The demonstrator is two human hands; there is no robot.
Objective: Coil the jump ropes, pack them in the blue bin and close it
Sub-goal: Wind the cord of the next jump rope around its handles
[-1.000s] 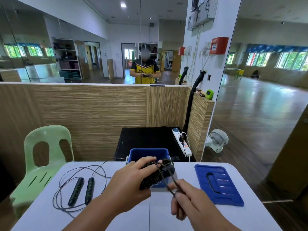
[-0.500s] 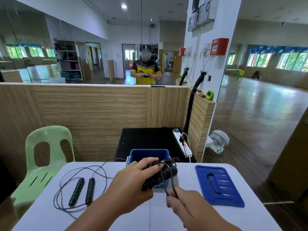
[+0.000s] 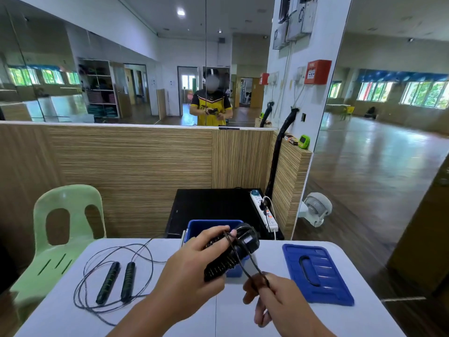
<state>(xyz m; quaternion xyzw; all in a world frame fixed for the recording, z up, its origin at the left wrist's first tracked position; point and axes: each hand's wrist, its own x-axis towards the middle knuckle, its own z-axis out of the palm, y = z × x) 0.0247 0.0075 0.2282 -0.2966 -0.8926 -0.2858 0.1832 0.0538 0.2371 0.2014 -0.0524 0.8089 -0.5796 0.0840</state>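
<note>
Right hand (image 3: 274, 300), shifted slightly rightward, pinches the cord (image 3: 245, 271) drawn off the bundled handles (image 3: 218, 268), which the left hand (image 3: 192, 266) grips above the tabletop (image 3: 73, 319) in front of the open blue bin (image 3: 209, 227); second rope (image 3: 116, 280) loose at left, lid (image 3: 315, 271) flat at right.

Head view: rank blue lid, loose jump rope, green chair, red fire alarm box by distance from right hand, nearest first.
From the right hand, pinching the held rope's cord:
1. Blue lid: just right of it, on the table.
2. Loose jump rope: table's left side.
3. Green chair: beyond the table's left edge.
4. Red fire alarm box: on the pillar, far back.
</note>
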